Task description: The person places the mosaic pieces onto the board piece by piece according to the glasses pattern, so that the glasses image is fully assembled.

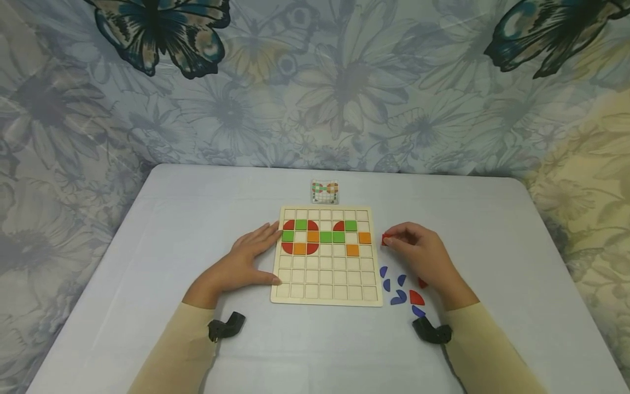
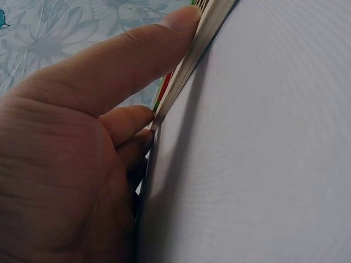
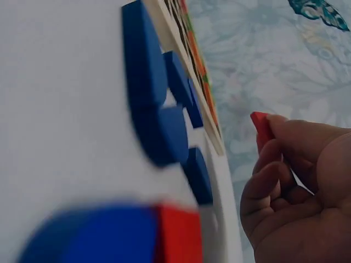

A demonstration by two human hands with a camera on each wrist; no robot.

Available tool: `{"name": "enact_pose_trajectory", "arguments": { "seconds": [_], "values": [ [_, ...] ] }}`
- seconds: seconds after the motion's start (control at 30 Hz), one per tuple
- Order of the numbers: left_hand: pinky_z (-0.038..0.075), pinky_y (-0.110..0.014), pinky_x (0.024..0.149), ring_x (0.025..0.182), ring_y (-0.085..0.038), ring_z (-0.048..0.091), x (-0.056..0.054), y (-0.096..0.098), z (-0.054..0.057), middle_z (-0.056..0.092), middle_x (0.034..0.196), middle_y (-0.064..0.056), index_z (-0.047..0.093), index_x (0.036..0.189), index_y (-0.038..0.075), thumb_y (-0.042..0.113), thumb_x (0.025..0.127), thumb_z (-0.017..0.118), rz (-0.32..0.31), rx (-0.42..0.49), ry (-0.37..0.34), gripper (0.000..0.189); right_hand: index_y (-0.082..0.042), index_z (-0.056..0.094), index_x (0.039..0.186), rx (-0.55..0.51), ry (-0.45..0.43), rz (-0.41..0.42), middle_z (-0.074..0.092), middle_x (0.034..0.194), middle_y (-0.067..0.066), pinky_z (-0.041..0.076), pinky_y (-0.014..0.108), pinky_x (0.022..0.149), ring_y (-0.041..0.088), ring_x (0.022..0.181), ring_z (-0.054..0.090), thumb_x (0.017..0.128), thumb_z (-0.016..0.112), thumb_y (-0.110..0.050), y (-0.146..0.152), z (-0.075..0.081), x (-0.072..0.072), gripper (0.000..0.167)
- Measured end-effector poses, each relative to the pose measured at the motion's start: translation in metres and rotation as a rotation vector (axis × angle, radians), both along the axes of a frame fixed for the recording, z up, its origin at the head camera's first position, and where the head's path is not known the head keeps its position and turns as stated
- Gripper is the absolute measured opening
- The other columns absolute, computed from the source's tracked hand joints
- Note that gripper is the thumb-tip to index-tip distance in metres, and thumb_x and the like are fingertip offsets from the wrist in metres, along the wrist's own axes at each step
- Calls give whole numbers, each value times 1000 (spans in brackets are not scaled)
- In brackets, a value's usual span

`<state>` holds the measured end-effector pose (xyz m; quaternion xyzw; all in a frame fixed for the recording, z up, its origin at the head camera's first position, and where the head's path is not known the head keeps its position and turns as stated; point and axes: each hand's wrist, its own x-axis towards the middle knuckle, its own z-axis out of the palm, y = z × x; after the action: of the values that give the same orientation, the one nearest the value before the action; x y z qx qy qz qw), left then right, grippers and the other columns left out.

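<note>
A wooden grid board lies on the table, its upper cells filled with red quarter-round, green square and orange square pieces. My left hand lies at the board's left side with fingers extended, fingertips at the upper edge and thumb near the lower corner. In the left wrist view the thumb presses against the board's side. Off the right edge, my right hand pinches a small red piece between thumb and fingers. The right wrist view shows this red piece held up, its lower part hidden by fingers.
Several blue pieces and a red quarter-round piece lie loose right of the board, below my right hand. Another red piece is partly covered by that hand. A small pattern card lies behind the board.
</note>
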<state>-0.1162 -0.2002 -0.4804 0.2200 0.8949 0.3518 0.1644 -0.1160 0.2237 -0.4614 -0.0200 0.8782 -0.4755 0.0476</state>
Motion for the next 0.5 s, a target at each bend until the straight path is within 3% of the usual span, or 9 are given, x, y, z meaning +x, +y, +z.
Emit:
{"name": "enact_pose_trajectory", "arguments": {
  "seconds": [0.23,0.5],
  "values": [
    [6,-56,129,166,-24,8,0,0,1,16,180,5,35,172,13,48,80,97,6,-3,-6,117,-11,77,118,-3,-59,27,75,115,4,54,29,87,27,104,62,105,77,-22,-23,7,-26,17],
    [6,-56,129,166,-23,7,-1,0,-1,16,180,6,35,172,14,46,79,97,3,1,-5,116,-8,79,115,70,-105,35,74,111,9,48,45,93,31,104,58,106,75,-19,-37,4,-50,15]
  ]
}}
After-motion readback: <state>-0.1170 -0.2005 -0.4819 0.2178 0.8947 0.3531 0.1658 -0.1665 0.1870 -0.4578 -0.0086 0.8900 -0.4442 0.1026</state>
